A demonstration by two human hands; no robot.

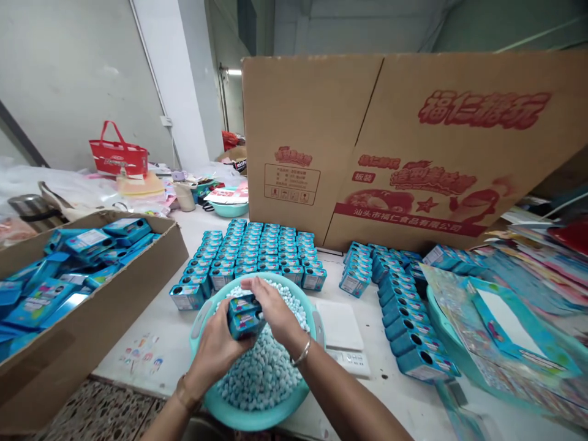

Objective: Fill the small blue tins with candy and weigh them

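My left hand (219, 337) is wrapped round small blue candy boxes (244, 317), seemingly two side by side, with a dark round hole showing in the top. They are held above a turquoise basin (257, 421) full of small pale-blue candy balls (260, 373). Over the boxes' upper right side lies my right hand (274, 304), its fingers stretched out and touching or nearly touching them. The right palm is hidden, so I cannot see whether candies are in it. Beyond the basin, rows of similar blue boxes (257, 251) stand with their holes upward.
A white scale (342, 331) sits right of the basin. More boxes (408, 324) line up at the right, beside another basin (434, 300) with printed packaging. An open carton (92, 318) of blue boxes is on the left. A large cardboard carton (316, 128) rises behind.
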